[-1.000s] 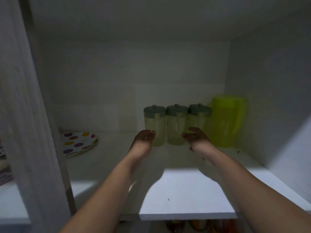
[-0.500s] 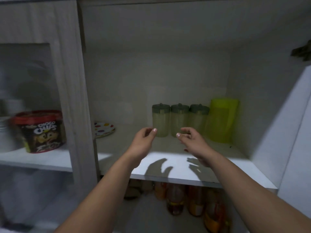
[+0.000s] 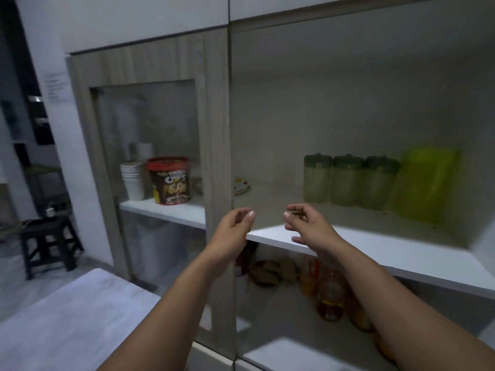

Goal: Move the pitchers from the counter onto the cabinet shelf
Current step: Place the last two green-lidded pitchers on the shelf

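Three clear pitchers with dark green lids stand side by side at the back of the white cabinet shelf (image 3: 388, 250): a left one (image 3: 317, 179), a middle one (image 3: 347, 182) and a right one (image 3: 379, 183). A larger yellow-green pitcher (image 3: 426, 186) stands to their right by the side wall. My left hand (image 3: 234, 227) and my right hand (image 3: 308, 224) hover empty in front of the shelf's front edge, fingers loosely curled and apart, well short of the pitchers.
A spotted plate (image 3: 241, 186) lies at the shelf's left. Behind the glass door (image 3: 150, 156) stand a cereal tub (image 3: 169, 180) and stacked paper cups (image 3: 133, 180). Bottles (image 3: 329, 293) fill the lower shelf. A grey counter (image 3: 67, 317) lies at the lower left, a dark stool (image 3: 48, 242) beyond.
Both hands have drawn back from the pitchers to the shelf's front edge. The view has pulled away and swung left, so the glass door and counter now show.
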